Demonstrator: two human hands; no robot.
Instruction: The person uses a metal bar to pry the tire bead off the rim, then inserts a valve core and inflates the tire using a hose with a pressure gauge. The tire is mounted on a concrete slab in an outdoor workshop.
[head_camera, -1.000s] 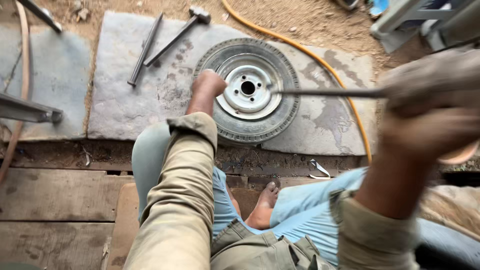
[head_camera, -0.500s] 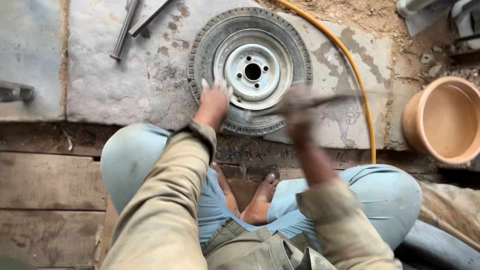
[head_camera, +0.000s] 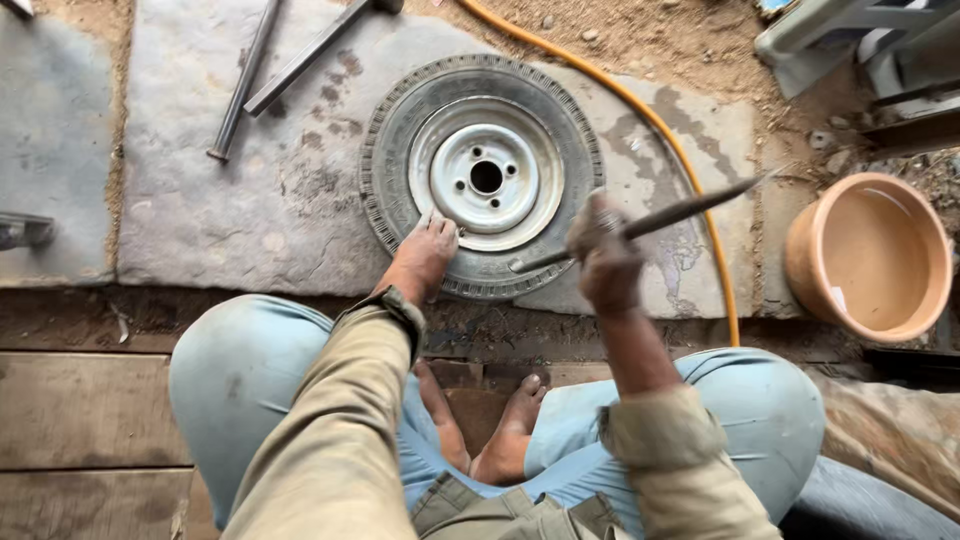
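A small tyre (head_camera: 390, 130) on a silver steel rim (head_camera: 487, 177) lies flat on a grey stone slab (head_camera: 250, 210). My left hand (head_camera: 425, 255) presses flat on the tyre's near sidewall, fingers spread. My right hand (head_camera: 603, 258) is closed around a long metal tyre lever (head_camera: 690, 208). The lever's tip rests at the near edge of the rim, and its shaft slants up to the right. I sit cross-legged, bare feet below the tyre.
Two metal bars (head_camera: 245, 85) lie on the slab at the upper left. An orange hose (head_camera: 660, 130) curves past the tyre's right side. A terracotta-coloured bowl (head_camera: 868, 258) stands at the right. Wooden planks (head_camera: 80, 420) lie at the lower left.
My right hand has brought the lever down from the right, and its tip now sits against the rim's near edge. My left hand stays on the tyre. The view has shifted.
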